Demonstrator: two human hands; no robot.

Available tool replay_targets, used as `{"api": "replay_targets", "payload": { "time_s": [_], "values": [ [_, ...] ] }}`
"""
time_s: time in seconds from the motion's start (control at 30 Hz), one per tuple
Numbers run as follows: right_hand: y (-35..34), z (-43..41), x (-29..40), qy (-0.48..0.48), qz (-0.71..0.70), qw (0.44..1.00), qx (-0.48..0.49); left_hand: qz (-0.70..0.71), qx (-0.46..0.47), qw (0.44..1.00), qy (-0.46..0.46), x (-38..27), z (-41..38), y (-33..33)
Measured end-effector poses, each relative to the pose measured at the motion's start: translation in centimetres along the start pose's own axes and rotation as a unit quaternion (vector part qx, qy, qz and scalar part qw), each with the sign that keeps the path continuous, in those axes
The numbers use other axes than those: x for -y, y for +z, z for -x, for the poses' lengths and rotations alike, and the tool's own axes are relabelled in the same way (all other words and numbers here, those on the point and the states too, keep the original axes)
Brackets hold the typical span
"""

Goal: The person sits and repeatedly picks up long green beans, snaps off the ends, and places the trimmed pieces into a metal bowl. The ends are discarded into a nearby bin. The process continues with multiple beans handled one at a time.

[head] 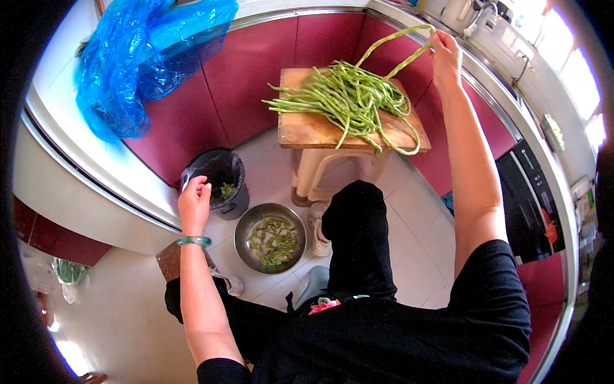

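My right hand point(446, 55) is raised above the far right of the wooden board, its fingers closed on long green beans point(405, 33) that arch down to the pile. A tangled heap of yard-long beans point(352, 98) covers much of the wooden board point(312, 137), some ends hanging over its edges. The board rests on a beige plastic stool point(312, 173). My left hand point(194, 192) is over the rim of a dark waste bin point(235, 204), fingertips close together; whether it holds anything small cannot be told. Short bean pieces point(273, 240) lie in a round metal bowl point(242, 254) on the floor.
Green scraps point(227, 190) lie inside the lined bin. A blue plastic bag point(129, 72) hangs over the counter at the upper left. Dark red cabinets point(254, 72) stand behind the stool, and a black built-in appliance point(527, 201) is at the right. My knees flank the bowl.
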State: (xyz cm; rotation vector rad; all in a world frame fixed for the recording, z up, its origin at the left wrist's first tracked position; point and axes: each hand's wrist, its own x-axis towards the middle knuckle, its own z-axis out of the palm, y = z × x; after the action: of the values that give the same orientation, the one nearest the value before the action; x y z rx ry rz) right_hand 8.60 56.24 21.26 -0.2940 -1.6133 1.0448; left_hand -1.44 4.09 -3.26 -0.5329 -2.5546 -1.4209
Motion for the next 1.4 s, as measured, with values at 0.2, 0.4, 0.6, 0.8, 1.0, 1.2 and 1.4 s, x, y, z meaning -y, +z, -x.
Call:
{"api": "replay_targets", "payload": {
  "time_s": [0.2,0.4,0.6,0.8,1.0,1.2,1.4],
  "values": [
    [-0.2,-0.7,2.9,-0.017,-0.008,1.0,-0.017,-0.019,-0.002,1.0,0.021,-0.9,0.2,0.0],
    [0.1,-2.0,6.6,-0.093,-0.015,0.995,-0.031,-0.008,-0.007,0.999,0.034,-0.7,0.2,-0.2],
    [2.8,-1.2,15.8,-0.233,-0.006,0.972,0.02,0.003,-0.014,1.0,0.022,-1.6,0.4,-1.0],
    [7.2,3.5,21.5,-0.241,-0.053,0.957,0.15,0.15,-0.005,0.989,-0.007,-2.3,0.3,-1.7],
    [14.1,12.0,21.1,-0.071,-0.151,0.932,0.322,0.279,0.07,0.957,-0.023,-4.2,1.6,-4.3],
    [19.6,22.7,15.6,0.221,-0.276,0.786,0.507,0.392,0.077,0.917,0.008,-4.6,2.9,-6.5],
    [21.8,29.9,12.1,0.358,-0.323,0.68,0.553,0.418,0.019,0.907,0.041,-5.7,3.3,-7.7]
  ]
}}
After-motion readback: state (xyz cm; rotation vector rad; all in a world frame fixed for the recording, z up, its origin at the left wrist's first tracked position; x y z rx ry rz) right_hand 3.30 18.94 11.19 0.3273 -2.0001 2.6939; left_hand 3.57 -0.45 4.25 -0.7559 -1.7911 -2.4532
